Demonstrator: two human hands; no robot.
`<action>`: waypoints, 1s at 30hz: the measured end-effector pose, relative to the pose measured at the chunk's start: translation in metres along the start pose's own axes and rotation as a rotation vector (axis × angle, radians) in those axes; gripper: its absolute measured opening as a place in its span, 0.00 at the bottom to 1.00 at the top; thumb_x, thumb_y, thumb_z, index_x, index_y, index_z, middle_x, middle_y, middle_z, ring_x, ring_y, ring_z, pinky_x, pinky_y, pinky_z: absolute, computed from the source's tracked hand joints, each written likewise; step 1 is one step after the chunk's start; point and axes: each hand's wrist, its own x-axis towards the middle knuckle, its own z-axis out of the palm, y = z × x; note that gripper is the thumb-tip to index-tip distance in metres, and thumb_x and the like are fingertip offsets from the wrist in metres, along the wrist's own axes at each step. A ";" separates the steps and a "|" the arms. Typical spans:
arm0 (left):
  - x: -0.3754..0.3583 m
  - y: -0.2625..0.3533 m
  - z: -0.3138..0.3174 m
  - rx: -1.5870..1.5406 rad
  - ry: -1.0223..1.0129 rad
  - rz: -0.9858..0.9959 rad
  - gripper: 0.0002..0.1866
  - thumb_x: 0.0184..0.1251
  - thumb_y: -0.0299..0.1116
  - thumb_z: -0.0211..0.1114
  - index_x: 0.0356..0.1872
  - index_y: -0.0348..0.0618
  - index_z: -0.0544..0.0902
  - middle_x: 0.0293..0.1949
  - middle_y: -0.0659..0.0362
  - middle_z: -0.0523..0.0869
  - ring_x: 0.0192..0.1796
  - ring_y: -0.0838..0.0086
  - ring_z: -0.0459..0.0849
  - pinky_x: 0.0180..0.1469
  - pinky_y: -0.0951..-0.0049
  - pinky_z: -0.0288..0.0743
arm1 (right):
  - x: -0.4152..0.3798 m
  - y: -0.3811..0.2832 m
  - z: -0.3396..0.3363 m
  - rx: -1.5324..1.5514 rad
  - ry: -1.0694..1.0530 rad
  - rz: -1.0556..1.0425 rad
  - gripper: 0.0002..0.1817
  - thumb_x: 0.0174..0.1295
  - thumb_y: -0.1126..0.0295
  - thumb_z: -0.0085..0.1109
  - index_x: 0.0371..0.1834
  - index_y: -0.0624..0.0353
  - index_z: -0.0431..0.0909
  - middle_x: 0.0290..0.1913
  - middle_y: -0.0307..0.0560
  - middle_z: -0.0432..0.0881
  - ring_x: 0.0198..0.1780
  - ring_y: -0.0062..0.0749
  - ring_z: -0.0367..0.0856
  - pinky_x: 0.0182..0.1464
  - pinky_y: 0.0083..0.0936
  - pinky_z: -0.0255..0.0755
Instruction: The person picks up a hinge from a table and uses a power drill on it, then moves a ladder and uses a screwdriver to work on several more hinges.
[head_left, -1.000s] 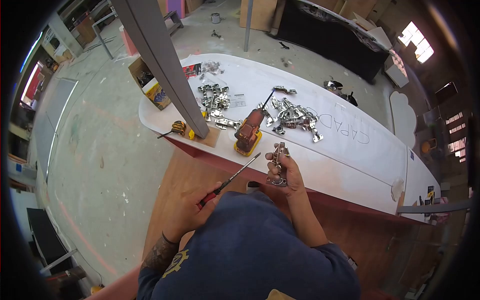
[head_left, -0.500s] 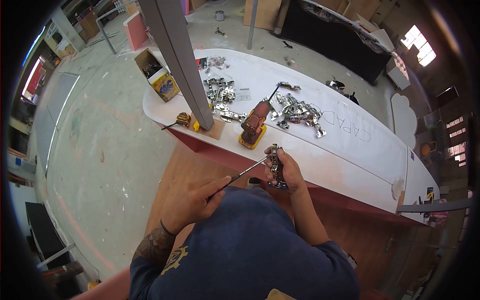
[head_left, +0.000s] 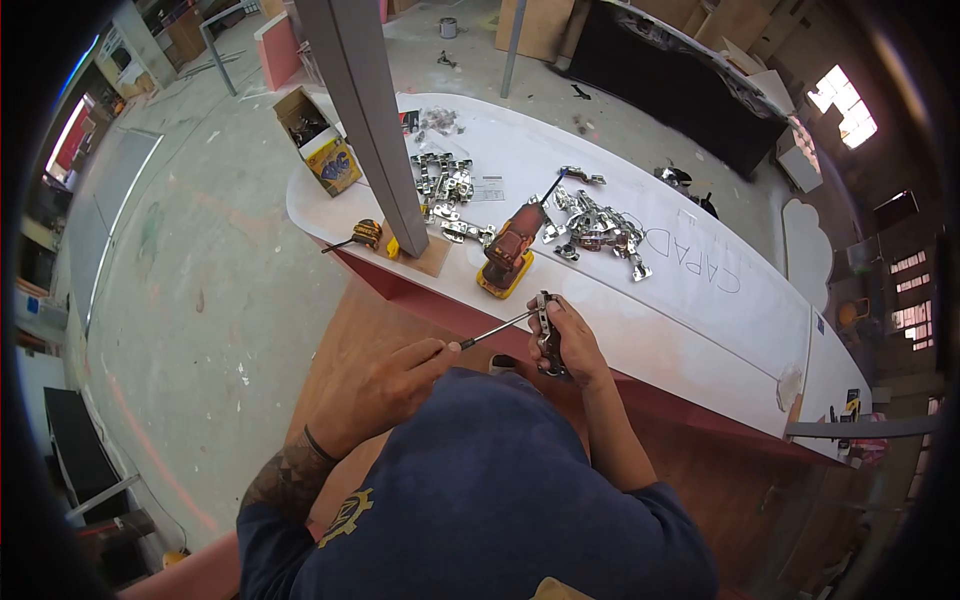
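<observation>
My left hand (head_left: 400, 380) is closed round the handle of a screwdriver (head_left: 497, 328), whose shaft points up and right. Its tip meets a metal cabinet hinge (head_left: 547, 335) gripped in my right hand (head_left: 575, 345). The hinge stands roughly upright, partly covered by my fingers; the exact contact of the tip is too small to make out. Just beyond the hinge, a cordless drill (head_left: 512, 245) with a yellow base stands on the white tabletop (head_left: 620, 330). Behind it lie a pile of hinges (head_left: 600, 225) and another group of hinges (head_left: 445, 185).
A grey post (head_left: 365, 120) rises from the table's left part. Near it are a tape measure (head_left: 367, 234) and an open cardboard box (head_left: 325, 150). A grey bar (head_left: 860, 429) crosses the table's right end. A black panel (head_left: 670, 90) stands behind.
The hinge has turned slightly in my right hand and sits a little lower. My left hand has shifted slightly, its fingers less tightly curled, with the screwdriver still against the hinge.
</observation>
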 end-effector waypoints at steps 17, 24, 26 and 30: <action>-0.006 -0.022 0.015 -0.070 -0.136 -0.059 0.20 0.70 0.26 0.69 0.63 0.42 0.86 0.48 0.60 0.87 0.33 0.70 0.83 0.37 0.68 0.80 | 0.010 -0.011 0.002 -0.290 -0.002 0.076 0.25 0.86 0.51 0.41 0.66 0.60 0.77 0.29 0.35 0.73 0.20 0.19 0.73 0.20 0.19 0.60; 0.004 -0.031 -0.004 -1.584 -0.252 -1.191 0.18 0.81 0.28 0.60 0.67 0.37 0.80 0.43 0.57 0.88 0.28 0.85 0.80 0.26 0.81 0.75 | 0.013 -0.032 0.014 -0.288 -0.003 -0.026 0.25 0.87 0.51 0.41 0.68 0.61 0.76 0.34 0.35 0.74 0.19 0.18 0.75 0.16 0.16 0.56; 0.006 -0.031 -0.005 -1.565 -0.254 -1.207 0.18 0.81 0.29 0.60 0.67 0.37 0.79 0.42 0.56 0.88 0.28 0.84 0.80 0.26 0.81 0.75 | 0.016 -0.035 0.018 -0.280 -0.001 -0.050 0.26 0.87 0.51 0.41 0.70 0.60 0.75 0.35 0.36 0.75 0.19 0.17 0.75 0.16 0.15 0.57; 0.013 -0.027 -0.015 -1.525 -0.261 -1.211 0.18 0.82 0.30 0.58 0.68 0.37 0.78 0.42 0.54 0.89 0.28 0.83 0.81 0.26 0.81 0.77 | 0.024 -0.022 0.009 -0.266 -0.020 -0.048 0.28 0.87 0.49 0.41 0.75 0.60 0.73 0.36 0.36 0.75 0.19 0.17 0.76 0.16 0.15 0.58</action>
